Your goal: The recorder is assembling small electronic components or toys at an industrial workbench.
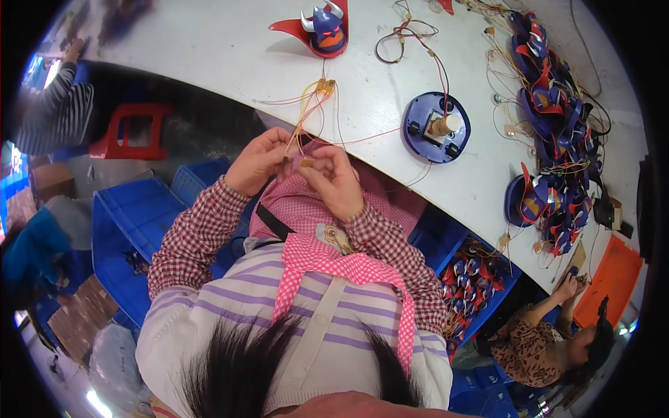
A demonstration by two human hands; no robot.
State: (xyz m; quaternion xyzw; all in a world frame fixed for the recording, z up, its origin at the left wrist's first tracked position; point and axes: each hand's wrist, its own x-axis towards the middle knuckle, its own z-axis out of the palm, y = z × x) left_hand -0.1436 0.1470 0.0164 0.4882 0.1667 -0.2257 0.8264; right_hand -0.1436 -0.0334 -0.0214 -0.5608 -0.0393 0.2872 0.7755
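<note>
Above my lap, at the table's near edge, my left hand [263, 164] is closed, pinching thin wires [298, 132] between thumb and fingers. My right hand [337, 184] pinches a small yellowish-brown circuit board [306, 162] close to the left fingertips. Red, yellow and white wires run from there up to another small board [325, 86] lying on the white table [230, 42]. Beyond it sits a purple horned toy head [327, 29] with a red collar. To the right lies a round purple base [437, 128] with a whitish cylindrical part, joined by a red wire.
Many toy heads with wires [550, 132] are heaped along the table's right side. A blue crate [481, 279] below holds more. Blue bins [132, 216] and a red stool [132, 132] stand left. A co-worker [543, 341] works at the lower right beside an orange tray [613, 279].
</note>
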